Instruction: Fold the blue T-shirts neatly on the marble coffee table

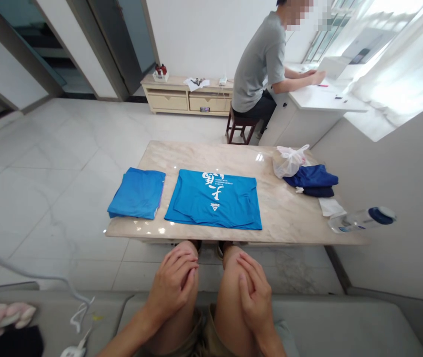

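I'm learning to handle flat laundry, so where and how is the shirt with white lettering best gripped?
Probably pinch the shirt by its near edge, left hand and right hand at opposite ends, coming from the sofa side. It lies flat on the table without a raised handhold, and that edge is nearest the hands.

Loose, creased shorts (216,338) in a brownish olive are worn at six o'clock, their hems high enough to leave the knees (234,258) bare. Forearms (137,325), uncovered too, enter from seven and five o'clock and end in ungloved hands (174,280). Dark shoes (226,244), partly hidden, show beyond the knees.
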Demonstrator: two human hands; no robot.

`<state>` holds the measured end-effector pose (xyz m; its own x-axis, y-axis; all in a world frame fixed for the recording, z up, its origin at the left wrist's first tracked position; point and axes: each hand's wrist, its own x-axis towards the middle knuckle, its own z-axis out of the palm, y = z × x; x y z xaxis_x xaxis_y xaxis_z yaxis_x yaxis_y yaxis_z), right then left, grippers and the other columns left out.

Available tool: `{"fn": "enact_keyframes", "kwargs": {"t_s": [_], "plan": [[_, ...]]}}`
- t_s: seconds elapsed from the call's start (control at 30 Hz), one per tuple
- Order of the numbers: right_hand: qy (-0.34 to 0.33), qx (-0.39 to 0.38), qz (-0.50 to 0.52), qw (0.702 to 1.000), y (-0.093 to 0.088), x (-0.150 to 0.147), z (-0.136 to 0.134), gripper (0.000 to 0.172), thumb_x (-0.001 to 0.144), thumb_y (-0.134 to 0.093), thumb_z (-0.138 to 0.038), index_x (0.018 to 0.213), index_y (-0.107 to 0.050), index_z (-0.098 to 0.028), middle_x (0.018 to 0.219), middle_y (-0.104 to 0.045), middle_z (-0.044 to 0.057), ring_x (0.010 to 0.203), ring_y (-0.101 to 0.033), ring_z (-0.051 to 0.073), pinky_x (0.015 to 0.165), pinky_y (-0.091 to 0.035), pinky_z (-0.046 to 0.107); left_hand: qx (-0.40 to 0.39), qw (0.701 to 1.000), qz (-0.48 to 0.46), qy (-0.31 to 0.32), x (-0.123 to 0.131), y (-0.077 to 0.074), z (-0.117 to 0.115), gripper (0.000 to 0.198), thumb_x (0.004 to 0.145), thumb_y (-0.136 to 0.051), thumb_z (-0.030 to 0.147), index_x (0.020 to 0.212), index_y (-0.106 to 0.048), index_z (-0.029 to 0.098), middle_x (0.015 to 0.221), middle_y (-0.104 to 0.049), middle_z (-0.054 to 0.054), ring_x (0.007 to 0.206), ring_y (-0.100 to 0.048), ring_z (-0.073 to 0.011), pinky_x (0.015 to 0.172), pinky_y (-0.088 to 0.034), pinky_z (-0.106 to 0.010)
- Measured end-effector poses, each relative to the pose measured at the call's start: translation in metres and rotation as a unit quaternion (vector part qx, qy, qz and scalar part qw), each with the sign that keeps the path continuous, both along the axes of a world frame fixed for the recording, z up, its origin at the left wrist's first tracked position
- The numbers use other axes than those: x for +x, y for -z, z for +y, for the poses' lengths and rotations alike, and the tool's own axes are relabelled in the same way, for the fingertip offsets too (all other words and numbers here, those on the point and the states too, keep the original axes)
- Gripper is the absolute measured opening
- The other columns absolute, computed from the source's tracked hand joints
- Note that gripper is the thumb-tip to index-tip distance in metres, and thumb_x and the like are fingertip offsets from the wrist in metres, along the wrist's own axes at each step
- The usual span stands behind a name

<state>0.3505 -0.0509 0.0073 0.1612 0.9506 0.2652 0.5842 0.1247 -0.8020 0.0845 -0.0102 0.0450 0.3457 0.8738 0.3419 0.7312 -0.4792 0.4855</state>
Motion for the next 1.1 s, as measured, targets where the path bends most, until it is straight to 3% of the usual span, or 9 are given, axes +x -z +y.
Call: {"fn": "enact_keyframes", "kwargs": {"t_s": [0.3,0.77,1.1], "plan": [[0.004,0.027,0.01,1.0,0.005,-0.007,0.0,0.036,0.11,-0.053,-0.037,0.132,-0.079,-0.024,0.14,-0.076,0.013,0.129,-0.072,0.031,0.113,-0.06,0.056,-0.005,1.0,-0.018,0.004,0.006,-0.003,-0.003,0.027,0.104,-0.054,0.018,0.104,-0.079,0.025,0.112,-0.084,-0.005,0.116,-0.074,-0.0253,0.115,-0.055,-0.05],[0.034,0.051,-0.005,0.998,0.025,-0.004,-0.006,0.049,0.111,-0.048,-0.049,0.138,-0.076,-0.02,0.148,-0.072,0.016,0.138,-0.066,0.031,0.123,-0.05,0.057,0.063,0.997,-0.033,-0.016,-0.022,0.02,-0.019,0.028,0.108,-0.052,0.019,0.116,-0.078,0.024,0.129,-0.081,-0.005,0.131,-0.068,-0.0249,0.126,-0.047,-0.052],[0.06,0.078,-0.046,0.994,0.021,-0.01,-0.023,0.055,0.111,-0.042,-0.05,0.143,-0.073,-0.018,0.154,-0.068,0.018,0.146,-0.06,0.032,0.128,-0.044,0.059,0.08,0.996,0.025,-0.029,-0.028,0.023,-0.042,0.037,0.111,-0.048,0.022,0.136,-0.075,0.024,0.15,-0.072,-0.008,0.149,-0.057,-0.0262,0.132,-0.039,-0.054]]}}
